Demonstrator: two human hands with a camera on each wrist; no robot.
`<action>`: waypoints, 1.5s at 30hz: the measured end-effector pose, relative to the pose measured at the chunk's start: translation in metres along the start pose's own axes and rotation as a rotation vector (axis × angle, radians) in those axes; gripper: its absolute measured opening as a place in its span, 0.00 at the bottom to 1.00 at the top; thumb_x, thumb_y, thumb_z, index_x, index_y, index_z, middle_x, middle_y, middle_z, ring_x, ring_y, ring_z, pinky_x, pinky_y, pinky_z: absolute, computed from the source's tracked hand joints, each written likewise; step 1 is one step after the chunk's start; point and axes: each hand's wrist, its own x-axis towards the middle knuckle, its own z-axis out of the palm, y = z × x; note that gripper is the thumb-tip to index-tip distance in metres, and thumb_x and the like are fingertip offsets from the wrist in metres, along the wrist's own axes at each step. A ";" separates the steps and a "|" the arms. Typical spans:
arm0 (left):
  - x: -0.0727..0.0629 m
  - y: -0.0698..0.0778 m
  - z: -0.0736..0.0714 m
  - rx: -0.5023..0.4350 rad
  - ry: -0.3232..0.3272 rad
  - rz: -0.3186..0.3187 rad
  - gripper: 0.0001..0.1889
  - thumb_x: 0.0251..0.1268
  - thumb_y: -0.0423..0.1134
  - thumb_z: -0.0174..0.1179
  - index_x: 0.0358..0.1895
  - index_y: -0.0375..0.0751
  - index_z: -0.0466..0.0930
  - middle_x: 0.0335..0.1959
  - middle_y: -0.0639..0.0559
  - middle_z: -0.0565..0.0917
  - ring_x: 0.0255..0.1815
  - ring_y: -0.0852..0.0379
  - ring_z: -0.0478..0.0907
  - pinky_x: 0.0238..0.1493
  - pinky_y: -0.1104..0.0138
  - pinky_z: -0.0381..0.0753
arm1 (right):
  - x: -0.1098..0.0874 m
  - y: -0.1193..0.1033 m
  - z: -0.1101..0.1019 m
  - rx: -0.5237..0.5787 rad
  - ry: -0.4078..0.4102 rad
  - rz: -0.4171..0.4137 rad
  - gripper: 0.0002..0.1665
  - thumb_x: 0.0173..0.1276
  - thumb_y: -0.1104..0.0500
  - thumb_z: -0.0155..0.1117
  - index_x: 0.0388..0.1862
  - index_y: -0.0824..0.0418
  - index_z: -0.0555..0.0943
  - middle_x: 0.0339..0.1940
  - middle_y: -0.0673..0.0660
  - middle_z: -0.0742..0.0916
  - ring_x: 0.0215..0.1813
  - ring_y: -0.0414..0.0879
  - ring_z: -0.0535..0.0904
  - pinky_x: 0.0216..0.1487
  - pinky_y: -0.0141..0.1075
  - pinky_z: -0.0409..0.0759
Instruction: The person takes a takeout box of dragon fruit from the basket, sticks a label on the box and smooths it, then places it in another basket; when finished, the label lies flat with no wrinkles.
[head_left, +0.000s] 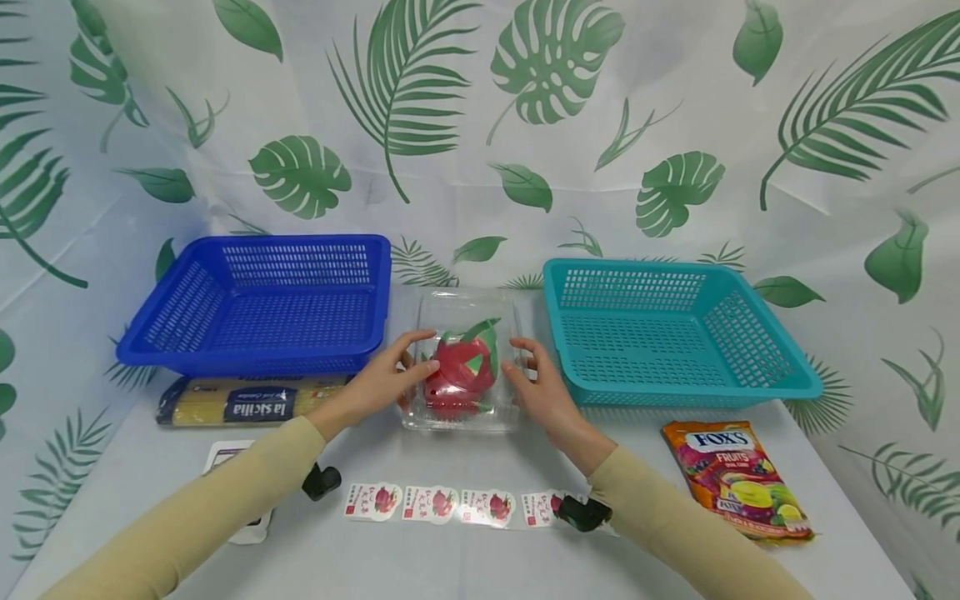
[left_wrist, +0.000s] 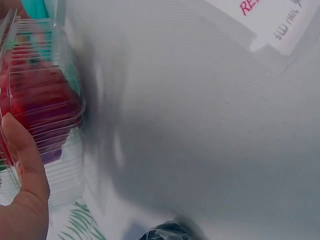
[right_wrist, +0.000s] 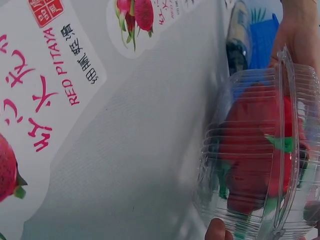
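A clear plastic clamshell box (head_left: 442,312) stands on the table in the middle of the head view, its lid down. Inside it lies a red dragon fruit (head_left: 457,375) with green tips. My left hand (head_left: 378,383) grips the box's left side, thumb and forefinger over the lid's edge. From the opposite side my right hand (head_left: 546,396) holds it, with the thumb at the right edge and the fingers bent along the wall. In the right wrist view the ribbed walls and rim seam (right_wrist: 280,200) show close up. Part of each hand is hidden behind the box.
A strip of red pitaya stickers (head_left: 430,503) lies in front of the box. Blue basket (head_left: 262,358) at left, teal basket (head_left: 690,392) at right. A spaghetti pack (head_left: 255,402) sits before the blue basket, a white-edged item (head_left: 255,531) under the left forearm, a Fox's candy bag (head_left: 738,483) at right.
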 end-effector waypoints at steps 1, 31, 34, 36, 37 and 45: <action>0.000 0.000 0.000 -0.001 0.001 -0.001 0.31 0.70 0.52 0.58 0.74 0.59 0.59 0.37 0.43 0.72 0.21 0.51 0.76 0.31 0.53 0.83 | 0.000 0.000 0.000 -0.001 0.002 0.000 0.28 0.77 0.50 0.54 0.72 0.47 0.62 0.66 0.64 0.66 0.57 0.60 0.72 0.54 0.53 0.79; 0.005 -0.004 0.001 -0.023 -0.006 0.011 0.32 0.70 0.51 0.59 0.74 0.56 0.60 0.37 0.43 0.70 0.18 0.52 0.76 0.29 0.55 0.82 | 0.001 0.005 -0.004 0.009 -0.059 -0.015 0.28 0.78 0.51 0.51 0.73 0.49 0.58 0.66 0.65 0.65 0.59 0.59 0.69 0.55 0.52 0.77; 0.006 -0.006 0.001 -0.025 -0.008 0.015 0.32 0.70 0.52 0.59 0.74 0.56 0.60 0.37 0.43 0.70 0.18 0.52 0.75 0.28 0.55 0.82 | 0.001 0.006 -0.004 0.002 -0.061 -0.011 0.29 0.78 0.50 0.51 0.73 0.48 0.57 0.67 0.65 0.64 0.59 0.59 0.68 0.56 0.52 0.76; 0.006 -0.006 0.001 -0.026 -0.009 0.013 0.32 0.70 0.51 0.59 0.74 0.57 0.60 0.37 0.42 0.70 0.18 0.52 0.75 0.28 0.55 0.82 | 0.001 0.006 -0.003 -0.001 -0.063 -0.008 0.29 0.78 0.50 0.51 0.73 0.49 0.57 0.67 0.65 0.64 0.60 0.59 0.68 0.56 0.53 0.75; 0.006 -0.006 0.001 -0.024 -0.009 0.013 0.32 0.70 0.51 0.59 0.74 0.58 0.59 0.37 0.42 0.70 0.19 0.52 0.75 0.28 0.55 0.82 | 0.001 0.006 -0.004 -0.002 -0.063 -0.008 0.29 0.78 0.50 0.51 0.73 0.49 0.57 0.67 0.65 0.64 0.60 0.59 0.68 0.56 0.53 0.75; 0.003 -0.004 0.003 -0.004 -0.005 0.001 0.31 0.73 0.51 0.56 0.75 0.57 0.57 0.35 0.43 0.71 0.22 0.53 0.73 0.28 0.60 0.81 | 0.001 0.005 -0.004 -0.004 -0.069 -0.015 0.29 0.79 0.49 0.50 0.74 0.49 0.56 0.67 0.65 0.63 0.61 0.60 0.67 0.56 0.53 0.74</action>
